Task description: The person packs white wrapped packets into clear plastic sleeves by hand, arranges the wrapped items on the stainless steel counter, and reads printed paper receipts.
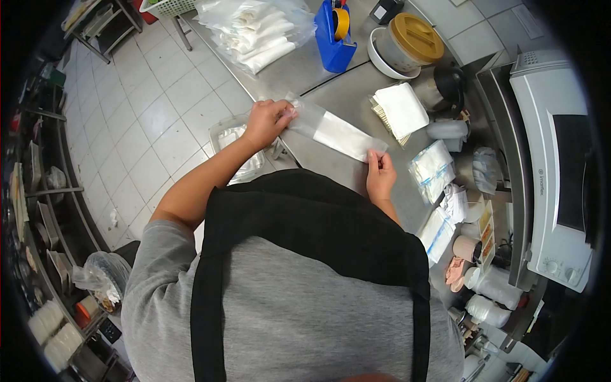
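Observation:
A long clear plastic sleeve (304, 118) with a folded white napkin (344, 135) inside it stretches between my two hands over the steel counter. My left hand (270, 122) pinches the sleeve's far-left end, where the plastic is see-through. At the other end, the thumb and fingers of my right hand (380, 173) grip the corner of the same sleeve. Beyond my hands lies a large clear bag (254, 32) with several white wrapped packets. A stack of white napkins (402, 107) rests to the right of the sleeve.
On the steel counter (347, 89) stand a blue tape dispenser (335, 41), a tub with a yellow lid (415, 41) and a dark-handled jug (445, 89). Plastic packs (433, 167) line the right side, below a white microwave (554, 165). A clear container (245, 149) sits low beside the counter's left edge.

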Demonstrator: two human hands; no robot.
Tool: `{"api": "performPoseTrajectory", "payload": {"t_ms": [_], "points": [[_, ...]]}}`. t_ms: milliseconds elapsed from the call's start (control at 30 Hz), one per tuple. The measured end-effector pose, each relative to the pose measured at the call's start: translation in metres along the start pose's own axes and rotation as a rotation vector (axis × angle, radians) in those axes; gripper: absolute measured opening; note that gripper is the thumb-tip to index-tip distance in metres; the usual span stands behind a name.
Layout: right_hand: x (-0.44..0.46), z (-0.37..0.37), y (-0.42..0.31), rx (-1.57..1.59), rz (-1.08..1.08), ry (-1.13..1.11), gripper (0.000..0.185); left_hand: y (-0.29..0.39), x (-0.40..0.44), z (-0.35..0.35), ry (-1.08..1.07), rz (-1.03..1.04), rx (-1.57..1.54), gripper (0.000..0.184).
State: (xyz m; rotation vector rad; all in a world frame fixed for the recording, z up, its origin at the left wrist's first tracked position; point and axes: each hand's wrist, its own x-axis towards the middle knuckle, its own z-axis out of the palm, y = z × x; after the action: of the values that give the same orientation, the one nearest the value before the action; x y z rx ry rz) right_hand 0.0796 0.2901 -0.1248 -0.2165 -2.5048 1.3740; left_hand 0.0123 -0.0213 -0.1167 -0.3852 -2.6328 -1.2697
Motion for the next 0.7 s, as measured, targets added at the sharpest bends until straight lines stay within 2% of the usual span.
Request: {"api": "performPoseTrajectory", "payload": {"t_ms": [67, 167, 267, 467, 567, 667, 700], "points": [[0.006, 0.007, 0.004, 0.086, 0.018, 0.05, 0.012, 0.003, 0.005, 0.011, 0.117, -0.031, 0.07, 0.014], [0.007, 0.012, 0.007, 0.139, 0.003, 0.113, 0.021, 0.002, 0.009, 0.017, 0.165, -0.02, 0.155, 0.017], [0.005, 0.008, -0.002, 0.045, 0.004, 0.117, 0.034, 0.009, 0.017, 0.014, 0.118, -0.114, 0.172, 0.019], [0.004, 0.007, -0.011, -0.008, -0.047, 0.107, 0.038, 0.001, 0.038, 0.005, 0.317, -0.221, 0.206, 0.021], [0.003, 0.008, -0.011, -0.01, -0.046, 0.112, 0.037, 0.009, 0.044, -0.008, 0.298, 0.152, 0.078, 0.021], [0.003, 0.01, -0.007, 0.008, -0.038, 0.114, 0.036, 0.017, 0.055, -0.023, 0.029, 0.3, 0.207, 0.025], [0.003, 0.01, -0.007, 0.008, -0.046, 0.11, 0.036, 0.009, 0.058, -0.024, -0.014, 0.246, 0.156, 0.025]]}}
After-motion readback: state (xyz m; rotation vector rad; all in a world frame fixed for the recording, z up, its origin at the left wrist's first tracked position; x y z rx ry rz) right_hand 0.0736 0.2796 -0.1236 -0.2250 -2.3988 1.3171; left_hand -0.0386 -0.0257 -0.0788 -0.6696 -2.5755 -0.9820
